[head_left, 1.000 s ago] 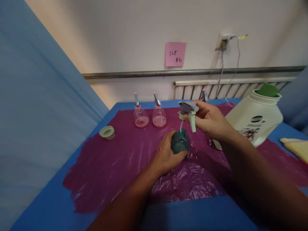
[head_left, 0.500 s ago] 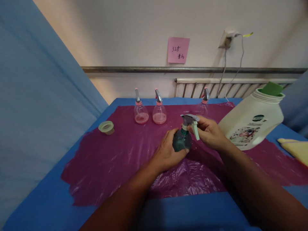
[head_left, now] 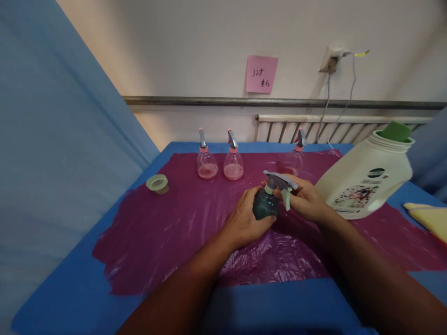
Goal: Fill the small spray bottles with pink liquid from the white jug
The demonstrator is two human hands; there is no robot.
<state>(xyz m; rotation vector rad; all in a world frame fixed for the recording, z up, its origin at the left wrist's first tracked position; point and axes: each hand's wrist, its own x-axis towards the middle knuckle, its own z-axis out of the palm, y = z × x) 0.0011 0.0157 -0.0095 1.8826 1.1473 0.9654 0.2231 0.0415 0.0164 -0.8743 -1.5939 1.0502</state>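
A dark green spray bottle (head_left: pixel 265 204) with a grey and pale green trigger head (head_left: pixel 277 180) is between my hands. My left hand (head_left: pixel 248 216) is wrapped round the bottle's body. At its neck, my right hand (head_left: pixel 304 197) grips the trigger head, the fingers partly hidden behind it. Behind stand clear spray bottles with pink collars and pink liquid: one (head_left: pixel 207 167) at the left, another (head_left: pixel 233 166) beside it, and a third (head_left: pixel 295 160) beyond my right hand, partly covered by it.
A large white detergent jug (head_left: pixel 363 174) with a green piece in its mouth leans at the right. A pale green cap (head_left: pixel 157 183) lies at the left on the purple plastic sheet (head_left: pixel 167 237). Beyond are a yellow cloth (head_left: pixel 426 216), a metal rail (head_left: pixel 209 101) and a blue curtain (head_left: pixel 63 139).
The trigger head has turned and tilted slightly to the right, along with my right hand's fingers. My left hand keeps its hold on the bottle. The view has shifted a little.
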